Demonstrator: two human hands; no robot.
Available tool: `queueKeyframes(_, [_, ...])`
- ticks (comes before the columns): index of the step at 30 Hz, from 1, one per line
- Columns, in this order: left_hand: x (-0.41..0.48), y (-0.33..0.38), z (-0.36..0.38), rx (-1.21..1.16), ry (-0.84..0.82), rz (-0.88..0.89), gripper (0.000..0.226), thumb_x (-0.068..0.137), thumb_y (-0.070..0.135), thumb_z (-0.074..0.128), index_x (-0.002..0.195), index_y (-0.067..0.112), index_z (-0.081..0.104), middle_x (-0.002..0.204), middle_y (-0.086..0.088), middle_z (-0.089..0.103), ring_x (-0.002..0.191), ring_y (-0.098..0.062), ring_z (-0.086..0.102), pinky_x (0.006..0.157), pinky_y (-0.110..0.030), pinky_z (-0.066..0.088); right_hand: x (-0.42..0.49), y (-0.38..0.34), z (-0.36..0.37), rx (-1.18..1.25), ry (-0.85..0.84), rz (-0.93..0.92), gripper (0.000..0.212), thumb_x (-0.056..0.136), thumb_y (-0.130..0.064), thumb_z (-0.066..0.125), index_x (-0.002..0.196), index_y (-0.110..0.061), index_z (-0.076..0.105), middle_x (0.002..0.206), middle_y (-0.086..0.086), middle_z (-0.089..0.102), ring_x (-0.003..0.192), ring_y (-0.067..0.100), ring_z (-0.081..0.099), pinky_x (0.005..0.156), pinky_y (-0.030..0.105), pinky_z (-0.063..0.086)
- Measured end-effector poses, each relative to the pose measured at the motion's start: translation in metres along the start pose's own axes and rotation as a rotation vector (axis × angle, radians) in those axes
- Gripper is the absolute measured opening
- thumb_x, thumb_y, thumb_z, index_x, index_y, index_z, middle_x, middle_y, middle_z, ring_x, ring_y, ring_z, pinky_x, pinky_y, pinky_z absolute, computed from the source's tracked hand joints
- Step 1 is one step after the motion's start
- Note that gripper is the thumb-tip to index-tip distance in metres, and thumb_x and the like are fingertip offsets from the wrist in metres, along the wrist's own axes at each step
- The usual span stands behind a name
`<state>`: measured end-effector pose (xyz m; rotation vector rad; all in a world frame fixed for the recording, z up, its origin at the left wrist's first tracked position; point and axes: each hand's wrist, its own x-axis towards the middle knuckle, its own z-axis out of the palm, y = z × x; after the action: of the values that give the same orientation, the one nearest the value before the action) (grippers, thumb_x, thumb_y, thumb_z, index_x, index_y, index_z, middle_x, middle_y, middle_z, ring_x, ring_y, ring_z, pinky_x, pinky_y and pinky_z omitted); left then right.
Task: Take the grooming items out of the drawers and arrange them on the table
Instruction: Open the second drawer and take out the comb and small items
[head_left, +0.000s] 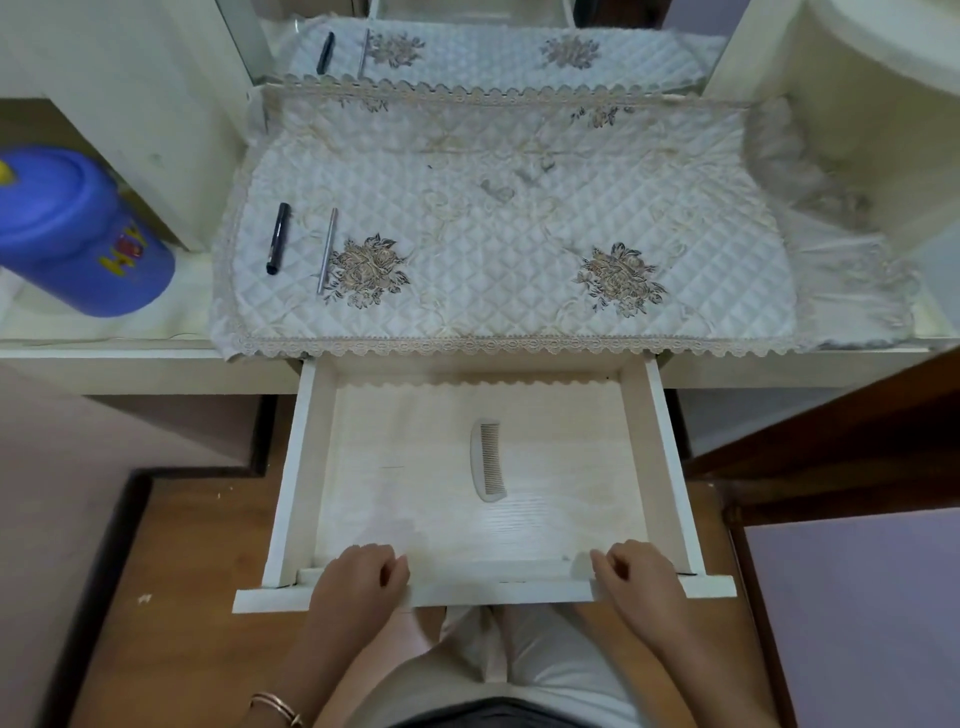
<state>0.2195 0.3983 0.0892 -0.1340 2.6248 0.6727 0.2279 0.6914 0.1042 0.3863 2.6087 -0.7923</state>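
A pale wooden drawer (291, 483) stands pulled out below the dressing table. Inside it lies a single cream comb (487, 461), a little right of centre, teeth facing right. My left hand (358, 577) and my right hand (641, 574) both grip the drawer's front panel, fingers curled over its top edge. On the quilted table cloth (509, 244), at the left, lie a black pen-like tube (278, 238) and a thin silver stick (327, 250), side by side.
A blue plastic container (78, 231) sits on the left shelf. A mirror (493, 47) at the back reflects the cloth and the two items. White cabinet walls flank the table. A dark wooden panel (831, 431) stands at the right, and my knees are under the drawer.
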Motion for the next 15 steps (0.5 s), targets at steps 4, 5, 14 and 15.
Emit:
queueKeyframes(4, [0.002, 0.001, -0.001, -0.002, -0.019, -0.002, 0.047, 0.090, 0.023, 0.052, 0.049, 0.021, 0.028, 0.050, 0.004, 0.034, 0.050, -0.009, 0.033, 0.048, -0.020, 0.023, 0.004, -0.001, -0.003, -0.015, -0.042, -0.017, 0.051, 0.090, -0.025, 0.053, 0.045, -0.022, 0.029, 0.050, -0.006, 0.036, 0.054, 0.005, 0.036, 0.050, 0.019, 0.028])
queueKeyframes(5, [0.003, 0.000, -0.001, -0.004, -0.023, -0.002, 0.047, 0.090, 0.023, 0.052, 0.049, 0.021, 0.028, 0.051, 0.004, 0.034, 0.050, -0.009, 0.033, 0.048, -0.019, 0.024, 0.005, -0.001, -0.003, -0.019, -0.052, -0.017, 0.051, 0.090, -0.026, 0.052, 0.045, -0.023, 0.030, 0.050, -0.006, 0.036, 0.053, 0.005, 0.036, 0.050, 0.019, 0.028])
queueKeyframes(14, [0.023, -0.005, -0.011, 0.089, -0.107, -0.065, 0.042, 0.094, 0.032, 0.043, 0.055, 0.027, 0.029, 0.059, 0.007, 0.038, 0.055, -0.005, 0.037, 0.050, -0.016, 0.027, 0.044, -0.039, 0.014, -0.056, -0.218, -0.030, 0.031, 0.088, -0.030, 0.050, 0.058, -0.022, 0.047, 0.060, -0.007, 0.048, 0.058, 0.009, 0.045, 0.059, 0.025, 0.040])
queueKeyframes(15, [0.028, -0.006, -0.013, 0.096, -0.123, -0.072, 0.042, 0.095, 0.033, 0.042, 0.055, 0.029, 0.029, 0.060, 0.008, 0.038, 0.056, -0.005, 0.038, 0.051, -0.017, 0.027, 0.052, -0.049, 0.020, -0.020, -0.235, -0.043, 0.019, 0.087, -0.029, 0.053, 0.070, -0.021, 0.057, 0.070, -0.006, 0.053, 0.067, 0.011, 0.051, 0.066, 0.025, 0.043])
